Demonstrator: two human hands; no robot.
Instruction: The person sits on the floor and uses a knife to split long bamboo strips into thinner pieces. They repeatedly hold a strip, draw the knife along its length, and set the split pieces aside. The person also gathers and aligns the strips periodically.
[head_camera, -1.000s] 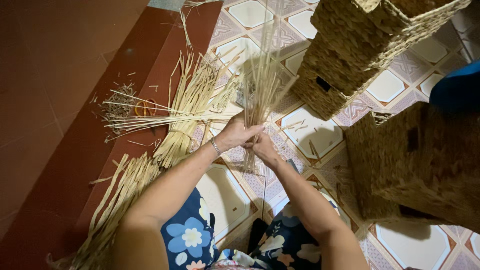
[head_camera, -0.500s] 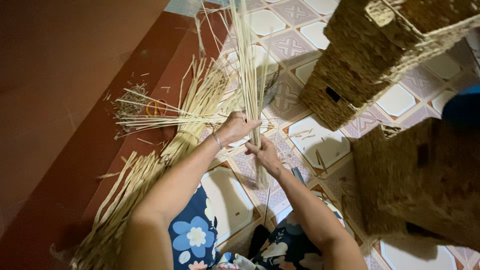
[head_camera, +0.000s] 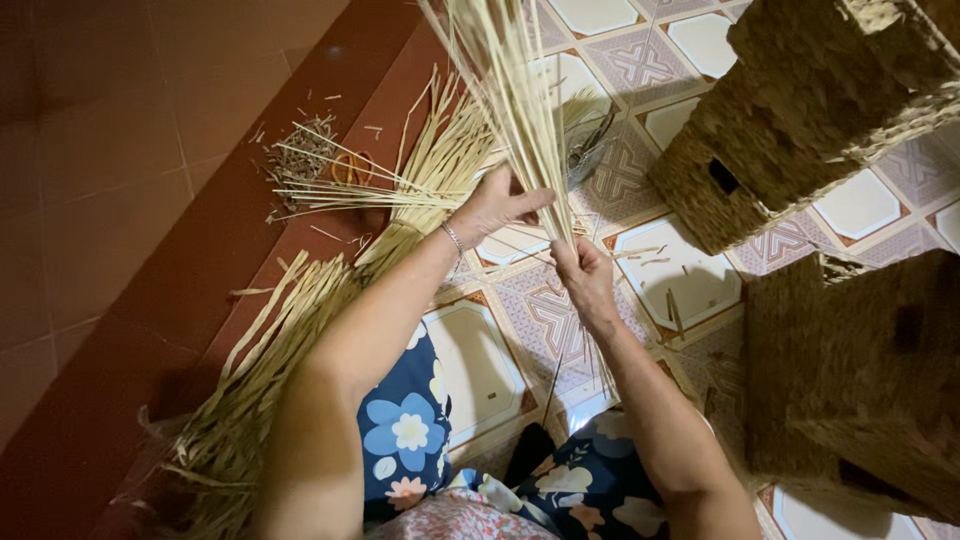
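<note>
An upright bundle of pale dry straw stalks rises from between my two hands toward the top of the view. My left hand, with a thin bracelet at the wrist, presses against the stalks from the left, fingers partly spread. My right hand is closed around the lower part of the same bundle, just below and right of the left hand. Thin stalk ends hang down under the right hand. A large heap of straw lies on the floor at the left, under my left arm.
Stacked woven baskets stand at the upper right, and another woven basket sits at the right. Patterned floor tiles meet a red-brown tiled strip on the left. Short straw scraps lie near the heap. My blue flowered clothing fills the bottom.
The bundle has been lifted more upright and closer to the camera. Both hands have shifted slightly up along the stalks, still gripping them.
</note>
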